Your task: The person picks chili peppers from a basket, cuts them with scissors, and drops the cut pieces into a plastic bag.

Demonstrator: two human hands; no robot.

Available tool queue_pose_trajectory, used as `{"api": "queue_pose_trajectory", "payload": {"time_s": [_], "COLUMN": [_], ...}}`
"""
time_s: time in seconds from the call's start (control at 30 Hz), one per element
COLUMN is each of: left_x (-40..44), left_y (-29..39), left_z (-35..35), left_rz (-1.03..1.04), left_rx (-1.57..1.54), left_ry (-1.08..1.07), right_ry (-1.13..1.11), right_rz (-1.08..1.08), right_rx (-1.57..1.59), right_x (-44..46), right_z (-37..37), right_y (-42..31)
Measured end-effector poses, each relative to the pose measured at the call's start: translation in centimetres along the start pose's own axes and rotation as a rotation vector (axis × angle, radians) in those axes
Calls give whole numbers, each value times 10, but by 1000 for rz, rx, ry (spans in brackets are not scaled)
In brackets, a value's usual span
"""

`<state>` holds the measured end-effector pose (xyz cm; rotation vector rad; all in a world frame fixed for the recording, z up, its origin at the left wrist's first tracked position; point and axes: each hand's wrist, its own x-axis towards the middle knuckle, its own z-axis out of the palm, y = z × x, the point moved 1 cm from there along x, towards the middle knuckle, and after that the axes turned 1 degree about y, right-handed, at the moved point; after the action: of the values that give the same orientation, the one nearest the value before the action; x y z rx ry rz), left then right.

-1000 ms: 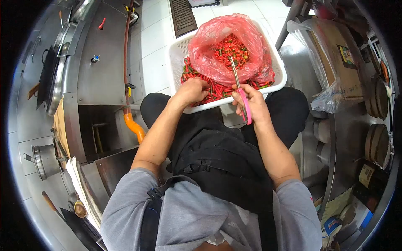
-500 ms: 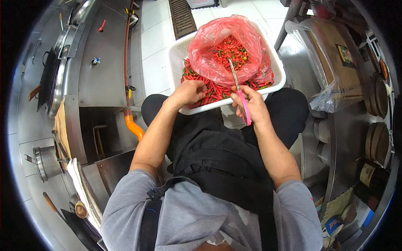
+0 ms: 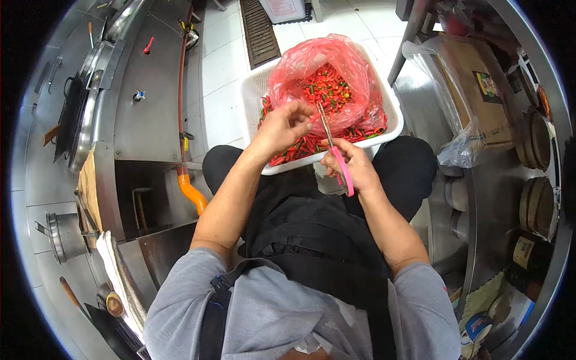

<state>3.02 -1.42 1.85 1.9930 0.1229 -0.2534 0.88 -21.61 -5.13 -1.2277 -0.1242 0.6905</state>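
Observation:
My right hand [image 3: 352,166] grips a pair of scissors [image 3: 338,157] with pink handles, its blades pointing away from me over a pink plastic bag [image 3: 288,66]. Just left of the blades, my left hand [image 3: 285,127] pinches a red chili pepper [image 3: 314,118] between thumb and fingertips. Small cut chili pieces [image 3: 327,87] lie inside the open bag. Whole red and some green chilies [image 3: 306,147] fill the front of the white plastic basket [image 3: 393,120] beneath my hands. The bag rests in this basket, which sits at my knees.
Stainless steel counter panels [image 3: 147,84] and an orange pipe [image 3: 192,193] stand on my left. To the right, a plastic-wrapped cardboard box [image 3: 474,90] lies on a metal shelf. Beyond the basket, a floor drain grate [image 3: 259,33] runs through white tiles [image 3: 222,78].
My left hand has risen from the chilies in the basket and moved right to the scissor blades, with a red chili in its fingers. The scissors have shifted slightly left.

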Motion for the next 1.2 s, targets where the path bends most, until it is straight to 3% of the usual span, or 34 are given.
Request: {"api": "queue_pose_trajectory", "payload": {"time_s": [0.17,0.4,0.57,0.7,0.97,1.2], "left_x": [3,8,14,15,9,15], "left_y": [2,-1,-7,-7,0,2], "left_z": [9,16,15,15,22,22], "left_rz": [31,87,130,126,178,146], "left_rx": [73,92,225,150,209,254], "left_ry": [-74,-20,169,235,143,208], "right_ry": [11,73,96,94,84,106], "right_rz": [-16,8,65,36,-48,74], "right_rx": [-4,-9,37,56,19,39], "right_x": [1,1,0,1,5,2], "right_z": [-1,2,0,1,1,1], "right_y": [-2,-11,-14,-7,-2,-13]}}
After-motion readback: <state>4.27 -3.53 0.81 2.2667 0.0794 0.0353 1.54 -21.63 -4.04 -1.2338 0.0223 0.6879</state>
